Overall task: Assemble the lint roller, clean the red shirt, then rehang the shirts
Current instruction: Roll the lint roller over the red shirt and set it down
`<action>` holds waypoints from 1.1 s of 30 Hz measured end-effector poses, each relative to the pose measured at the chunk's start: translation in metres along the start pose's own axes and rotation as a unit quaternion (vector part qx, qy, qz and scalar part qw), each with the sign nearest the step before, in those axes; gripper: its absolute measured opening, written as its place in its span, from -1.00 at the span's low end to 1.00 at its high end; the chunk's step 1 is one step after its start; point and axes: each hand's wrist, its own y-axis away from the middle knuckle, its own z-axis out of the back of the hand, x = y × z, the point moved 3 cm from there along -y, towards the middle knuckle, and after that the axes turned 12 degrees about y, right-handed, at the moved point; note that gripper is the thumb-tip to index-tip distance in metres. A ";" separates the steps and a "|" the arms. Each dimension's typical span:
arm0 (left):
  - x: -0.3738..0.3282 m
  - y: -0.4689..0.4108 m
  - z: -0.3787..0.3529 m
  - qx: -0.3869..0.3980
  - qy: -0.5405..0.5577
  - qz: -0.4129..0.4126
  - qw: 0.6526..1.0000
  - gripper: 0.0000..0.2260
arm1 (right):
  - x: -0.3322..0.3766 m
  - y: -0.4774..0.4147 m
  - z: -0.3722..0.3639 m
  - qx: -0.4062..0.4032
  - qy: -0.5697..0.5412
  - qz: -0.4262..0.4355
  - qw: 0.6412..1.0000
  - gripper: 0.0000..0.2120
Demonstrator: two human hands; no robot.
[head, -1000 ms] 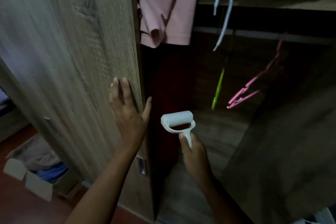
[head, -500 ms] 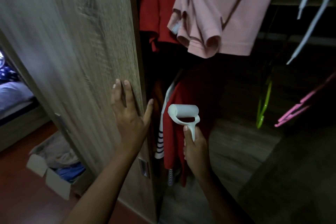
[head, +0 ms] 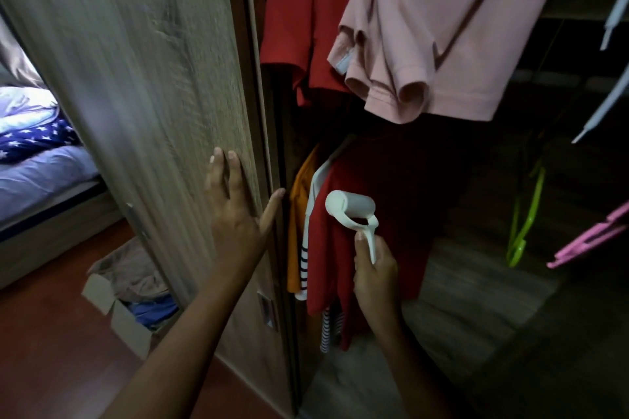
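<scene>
- We hold the white plastic lint roller point(head: 352, 214) in our right hand point(head: 374, 270), fingers wrapped round its slim handle and thumb laid along it; the roll stands up just right of the wooden wardrobe door point(head: 153, 85), in front of the hanging clothes.
- We judge the roller light and stiff; its smooth handle is the place to grip, since the pale cylinder is presumably tacky and best left untouched.
- Our left hand point(head: 238, 211) lies flat and spread on the door's matt, grained face near its edge, thumb reaching toward the gap, gripping nothing.
- The red shirt on the lower rail point(head: 343, 269) hangs just right of the door edge, directly behind the roller. We judge it soft, limp knit that will swing and bunch under a rolling stroke, so it wants holding taut at the hem or lifting by its hanger.
- Between it and the door hang an orange garment point(head: 295, 231) and a white piece with dark stripes point(head: 304, 260), edges touching.
- Higher, right of the door top, a second red short-sleeved shirt point(head: 292, 17) hangs beside a dusty-pink short-sleeved shirt point(head: 432, 27) with ribbed cuffs.
- Far right of the door, thin green point(head: 524, 224) and pink plastic hangers point(head: 592, 241) dangle empty.
</scene>
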 end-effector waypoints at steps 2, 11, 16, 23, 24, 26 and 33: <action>-0.002 -0.001 0.002 0.005 -0.004 0.013 1.000 -0.23 | -0.001 -0.006 0.005 0.000 -0.005 -0.015 1.000 -0.76; -0.101 0.008 -0.022 0.083 -0.013 -0.042 0.996 -0.64 | -0.014 -0.023 0.035 0.038 -0.071 -0.059 0.995 -0.82; -0.086 0.026 -0.053 0.198 -0.069 0.112 0.971 -0.60 | -0.010 -0.030 0.058 0.055 -0.088 -0.041 0.994 -0.75; -0.108 0.044 -0.032 0.219 0.130 0.204 0.945 -0.86 | 0.011 -0.047 0.079 0.076 -0.111 -0.006 0.991 -0.71; -0.113 0.044 -0.026 0.221 0.142 0.214 0.941 -0.85 | 0.017 -0.050 0.082 0.076 -0.124 -0.003 0.989 -0.73; -0.123 0.040 -0.014 0.209 0.149 0.225 0.940 -0.84 | 0.029 -0.053 0.085 0.077 -0.152 0.004 0.985 -0.78; -0.155 0.007 0.018 0.187 0.130 0.218 0.949 -0.81 | 0.017 -0.010 0.069 0.160 -0.156 0.033 0.974 -0.75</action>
